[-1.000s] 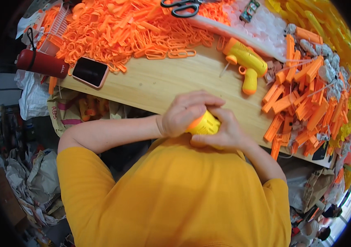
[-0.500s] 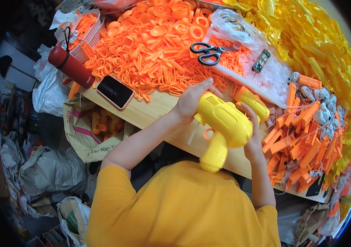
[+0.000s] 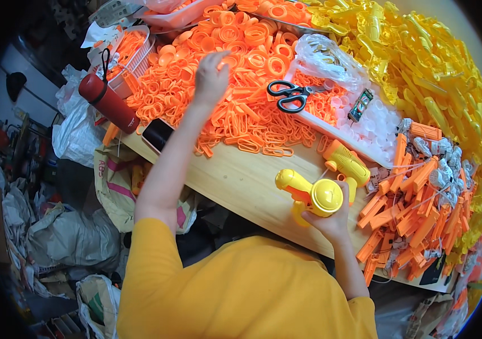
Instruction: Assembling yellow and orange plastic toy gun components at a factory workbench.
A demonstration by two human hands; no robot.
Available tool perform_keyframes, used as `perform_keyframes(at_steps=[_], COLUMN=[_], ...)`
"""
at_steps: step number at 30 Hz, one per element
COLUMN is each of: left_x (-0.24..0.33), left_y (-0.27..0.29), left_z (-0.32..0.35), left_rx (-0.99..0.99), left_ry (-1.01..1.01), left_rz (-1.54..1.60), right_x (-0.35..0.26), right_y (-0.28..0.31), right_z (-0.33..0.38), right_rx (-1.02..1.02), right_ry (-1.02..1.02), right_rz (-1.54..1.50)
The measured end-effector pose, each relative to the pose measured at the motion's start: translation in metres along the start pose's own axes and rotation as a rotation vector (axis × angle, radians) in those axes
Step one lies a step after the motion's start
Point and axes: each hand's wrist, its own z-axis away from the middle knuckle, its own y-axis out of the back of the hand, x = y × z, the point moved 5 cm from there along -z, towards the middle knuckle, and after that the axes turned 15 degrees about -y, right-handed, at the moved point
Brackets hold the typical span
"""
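Observation:
My right hand [image 3: 332,221] grips a yellow plastic pistol-shaped housing [image 3: 327,195] above the table's near edge. Its round-capped end faces up, and an orange strip shows along one side. Over the heap of orange rings and caps [image 3: 229,35] reaches my left hand [image 3: 211,78]; its fingers are bent and apart, and no part shows between them. Just beyond the held housing, a second yellow housing [image 3: 347,163] lies on the table. Orange loop-shaped clips [image 3: 252,127] spread below my left hand.
Black-handled scissors [image 3: 289,96] rest by a white tray of pale caps [image 3: 374,127]. Orange strips with wires [image 3: 410,209] are piled right, yellow shells [image 3: 422,73] behind. A red bottle [image 3: 108,103] and a phone [image 3: 157,134], partly behind my left forearm, lie left.
My left hand has let go of the yellow housing and moved up and left to the orange heap. The right hand keeps the housing, now turned with its round end up.

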Motion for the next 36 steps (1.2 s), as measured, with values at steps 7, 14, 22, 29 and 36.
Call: perform_keyframes(at_steps=[7, 14, 22, 29, 36], left_x=[-0.082, -0.055, -0.034, -0.023, -0.032], left_y=[-0.026, -0.003, 0.005, -0.009, 0.004], left_z=[0.008, 0.005, -0.006, -0.004, 0.0], left_rx=[-0.613, -0.544, -0.521, -0.506, -0.422], left_ry=[-0.057, -0.292, -0.125, -0.091, -0.001], left_rz=[-0.35, -0.276, -0.079, -0.116, 0.037], right_x=[0.019, 0.023, 0.024, 0.022, 0.015], right_y=[-0.007, -0.008, -0.018, -0.022, -0.026], right_z=[-0.002, -0.006, -0.01, -0.011, -0.01], right_rx=[0.037, 0.048, 0.111, 0.139, 0.142], right_ry=[-0.15, -0.143, -0.09, -0.068, -0.065], right_rz=[0.023, 0.02, 0.019, 0.003, -0.142])
